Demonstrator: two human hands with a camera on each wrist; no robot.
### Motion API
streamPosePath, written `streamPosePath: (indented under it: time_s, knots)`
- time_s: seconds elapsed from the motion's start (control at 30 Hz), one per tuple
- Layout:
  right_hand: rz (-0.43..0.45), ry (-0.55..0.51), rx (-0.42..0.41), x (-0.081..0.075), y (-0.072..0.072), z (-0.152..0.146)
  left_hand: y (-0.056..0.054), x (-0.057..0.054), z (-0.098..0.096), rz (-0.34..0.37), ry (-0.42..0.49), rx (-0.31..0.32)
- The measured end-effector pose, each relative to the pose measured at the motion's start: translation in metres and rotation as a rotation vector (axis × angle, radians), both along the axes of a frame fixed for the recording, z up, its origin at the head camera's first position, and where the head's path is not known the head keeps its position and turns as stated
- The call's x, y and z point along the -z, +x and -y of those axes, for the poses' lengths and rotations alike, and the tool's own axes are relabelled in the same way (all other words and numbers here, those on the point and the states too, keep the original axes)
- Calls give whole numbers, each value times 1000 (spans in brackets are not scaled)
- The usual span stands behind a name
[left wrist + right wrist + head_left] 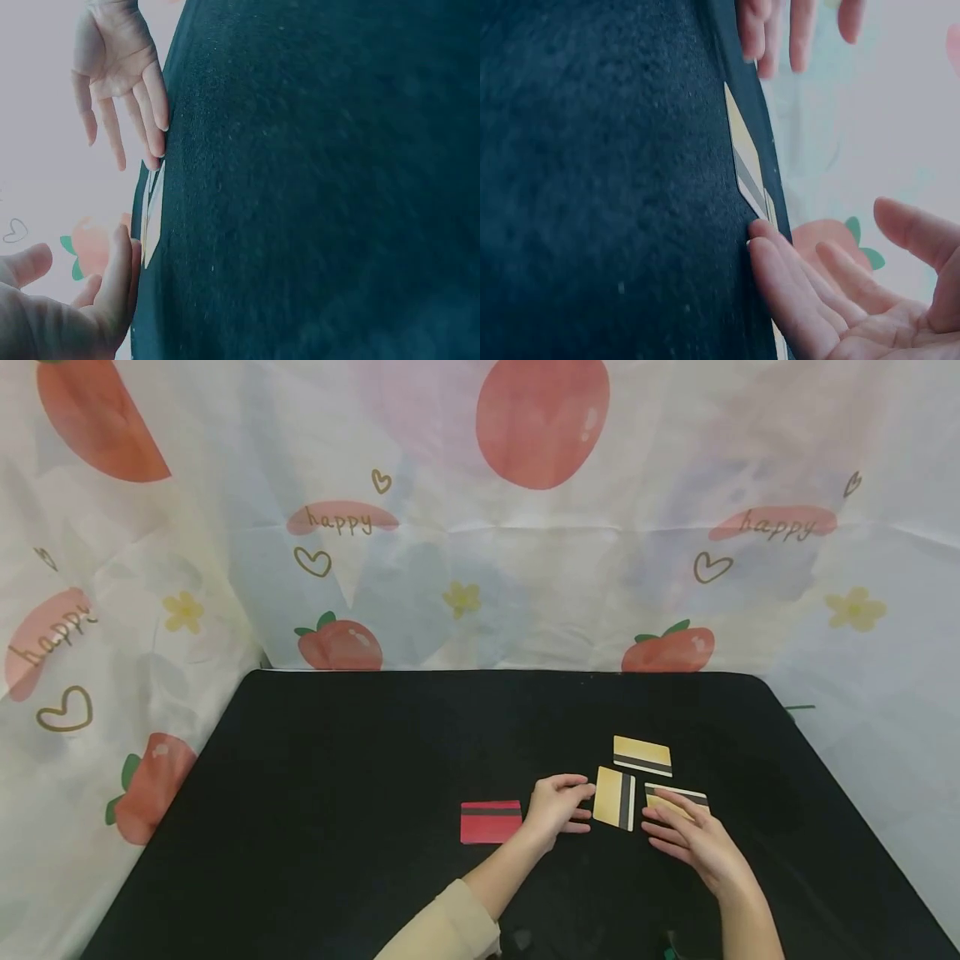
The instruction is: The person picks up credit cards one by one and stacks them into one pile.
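Three yellow cards with dark stripes lie close together on the black table. My left hand [553, 810] is at the left edge of the yellow card turned upright [607, 797], its fingers loosely bent. Over the right yellow card [696, 798] my right hand [697, 845] spreads its fingers, hiding part of it. Farther back lies the third yellow card [642, 754], touched by neither hand. A red card [489, 823] with a dark stripe sits left of my left hand, partly behind the wrist. In the right wrist view, the right fingertips [769, 247] are down at a card corner.
The black table [360, 752] has rounded back corners. Behind it and along the sides hangs a pale cloth [525, 543] printed with fruit, hearts and flowers. A small dark green object [670, 950] shows at the bottom edge of the head view.
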State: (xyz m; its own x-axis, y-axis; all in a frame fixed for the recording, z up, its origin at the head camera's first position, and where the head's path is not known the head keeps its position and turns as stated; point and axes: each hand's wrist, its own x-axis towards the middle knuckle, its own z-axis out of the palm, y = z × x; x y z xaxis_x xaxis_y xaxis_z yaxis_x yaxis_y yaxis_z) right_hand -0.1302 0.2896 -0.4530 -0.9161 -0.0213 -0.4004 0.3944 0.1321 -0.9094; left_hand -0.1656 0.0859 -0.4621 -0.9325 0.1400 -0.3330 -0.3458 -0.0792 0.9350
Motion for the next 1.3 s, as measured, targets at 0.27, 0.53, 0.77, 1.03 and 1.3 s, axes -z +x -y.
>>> streamPosePath:
  time_s: [0.27,0.53,0.77,1.03,1.3]
  knots:
    - [-21,-146,17,3,-5,0,-8,4,-13,26,-31,-54]
    - [5,-248,17,4,-6,2,-14,6,-16,96,-15,-51]
    - [33,-247,31,6,-6,1,-16,7,-18,148,-4,-36]
    - [55,-215,44,10,-6,1,-15,9,-18,162,9,-51]
    - [59,-234,54,11,-7,1,-15,12,-18,147,-25,-64]
